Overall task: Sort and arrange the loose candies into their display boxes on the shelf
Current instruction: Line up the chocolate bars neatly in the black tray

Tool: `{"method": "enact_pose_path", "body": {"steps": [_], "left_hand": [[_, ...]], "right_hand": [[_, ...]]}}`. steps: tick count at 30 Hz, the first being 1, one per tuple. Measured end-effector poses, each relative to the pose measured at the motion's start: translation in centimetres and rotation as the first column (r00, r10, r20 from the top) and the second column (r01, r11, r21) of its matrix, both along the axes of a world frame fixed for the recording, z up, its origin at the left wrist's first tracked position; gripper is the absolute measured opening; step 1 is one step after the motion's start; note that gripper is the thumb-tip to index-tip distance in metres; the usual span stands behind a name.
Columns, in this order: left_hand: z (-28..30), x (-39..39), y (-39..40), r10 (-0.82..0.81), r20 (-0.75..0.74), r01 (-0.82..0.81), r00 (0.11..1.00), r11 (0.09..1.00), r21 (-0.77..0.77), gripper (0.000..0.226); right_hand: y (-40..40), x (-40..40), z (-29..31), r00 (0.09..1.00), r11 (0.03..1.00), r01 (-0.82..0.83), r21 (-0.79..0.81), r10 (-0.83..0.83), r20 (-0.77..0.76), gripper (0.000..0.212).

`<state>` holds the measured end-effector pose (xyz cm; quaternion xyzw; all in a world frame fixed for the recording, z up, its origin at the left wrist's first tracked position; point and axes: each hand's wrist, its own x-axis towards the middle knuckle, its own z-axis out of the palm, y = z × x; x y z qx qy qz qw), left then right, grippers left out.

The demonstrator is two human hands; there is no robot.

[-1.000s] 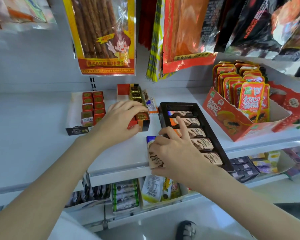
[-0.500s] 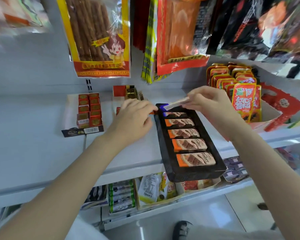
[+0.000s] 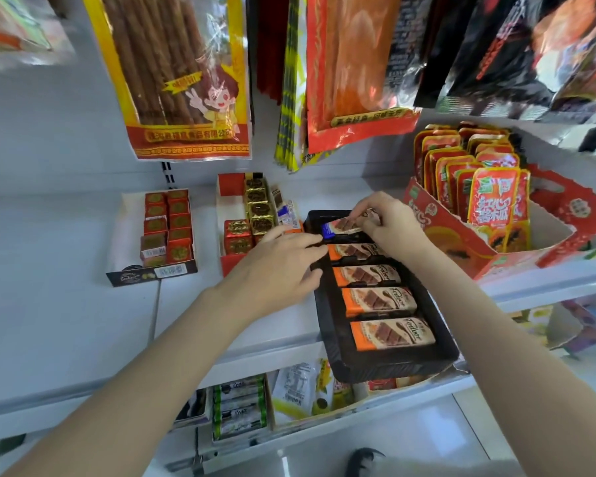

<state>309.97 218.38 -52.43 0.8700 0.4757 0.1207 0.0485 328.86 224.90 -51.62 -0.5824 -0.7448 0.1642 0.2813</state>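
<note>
A black display tray (image 3: 327,315) lies on the white shelf and holds several orange chocolate bars (image 3: 379,301) in a row. My right hand (image 3: 389,222) pinches a blue-ended chocolate bar (image 3: 338,227) at the tray's far end, just above the top slot. My left hand (image 3: 283,266) rests flat against the tray's left rim with its fingers spread, holding nothing. A red box (image 3: 236,235) of gold and red foil cubes stands just left of the tray. Another box (image 3: 166,232) of red cubes sits further left.
A red carton (image 3: 461,242) of upright red sachets stands to the right of the tray. Large snack bags (image 3: 176,77) hang above the shelf. A few loose wrapped candies (image 3: 286,208) lie between the red box and the tray. A lower shelf holds more packets (image 3: 238,411).
My right hand has lowered the blue-ended bar from above the tray toward its top slot. My left hand has slid right onto the tray's rim. The camera has moved slightly.
</note>
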Motion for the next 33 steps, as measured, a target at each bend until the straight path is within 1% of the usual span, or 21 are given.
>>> {"method": "enact_pose_path", "body": {"steps": [3,6,9,12,14,16,18,20,21,24,26,28,29,31,33], "left_hand": [[-0.1,-0.2,0.0,0.000,0.029,0.000,1.000,1.000,-0.004,0.043],[-0.1,-0.4,-0.1,0.011,0.024,-0.011,1.000,1.000,0.000,0.044],[-0.2,-0.7,0.1,0.010,0.065,-0.011,0.998,1.000,0.019,0.041],[-0.1,-1.5,0.2,0.042,0.120,-0.053,0.992,0.995,0.090,0.043],[0.0,-2.3,0.2,0.122,0.130,-0.136,0.984,0.985,0.107,0.046],[0.0,-3.0,0.2,0.198,0.127,-0.209,0.972,0.974,0.082,0.047],[-0.1,-3.6,0.0,0.241,0.115,-0.246,0.964,0.969,0.027,0.049],[-0.3,-3.9,-0.1,0.240,0.095,-0.242,0.966,0.970,0.005,0.055],[-0.4,-3.9,-0.1,0.236,0.087,-0.237,0.968,0.971,0.005,0.058],[-0.7,-4.0,0.1,0.213,0.088,-0.217,0.973,0.975,0.045,0.066],[-0.8,-3.9,0.2,0.210,0.087,-0.216,0.974,0.974,0.063,0.067],[-0.8,-4.0,0.3,0.208,0.083,-0.214,0.975,0.974,0.076,0.065],[-0.8,-4.1,0.4,0.209,0.084,-0.216,0.974,0.974,0.072,0.063],[-0.7,-4.2,0.4,0.219,0.083,-0.222,0.972,0.974,0.040,0.056],[-0.5,-4.1,0.3,0.215,0.095,-0.218,0.972,0.976,0.023,0.053]], "right_hand": [[0.0,0.0,-0.7,0.989,0.996,-0.075,0.054,0.068,0.128,0.017],[0.0,0.1,-1.1,0.976,0.998,-0.062,0.020,0.056,0.210,0.023],[-0.3,-0.2,0.1,0.968,0.996,-0.087,0.024,0.079,0.236,0.026],[-0.1,-2.3,1.5,0.968,0.985,-0.163,0.062,0.147,0.202,0.024],[0.7,-4.3,1.8,0.953,0.975,-0.224,-0.004,0.220,0.209,0.031],[1.9,-6.3,1.4,0.943,0.965,-0.228,-0.130,0.252,0.217,0.037],[2.9,-7.8,0.8,0.964,0.958,-0.170,-0.231,0.210,0.161,0.036],[3.7,-9.0,0.5,0.994,0.962,-0.061,-0.266,0.082,0.067,0.032],[4.1,-9.4,0.3,0.999,0.963,0.000,-0.271,0.015,0.052,0.031],[4.5,-10.9,-0.3,0.987,0.955,0.127,-0.268,-0.095,0.130,0.031],[4.4,-11.9,-0.5,0.983,0.961,0.140,-0.240,-0.106,0.149,0.027],[4.3,-12.4,-0.3,0.989,0.962,0.128,-0.239,-0.106,0.104,0.026],[4.2,-12.3,0.0,0.992,0.959,0.124,-0.255,-0.118,0.037,0.028],[3.9,-11.6,1.1,0.969,0.953,0.116,-0.280,-0.170,-0.177,0.032],[3.0,-10.1,2.5,0.917,0.957,0.118,-0.265,-0.207,-0.340,0.028]]}}
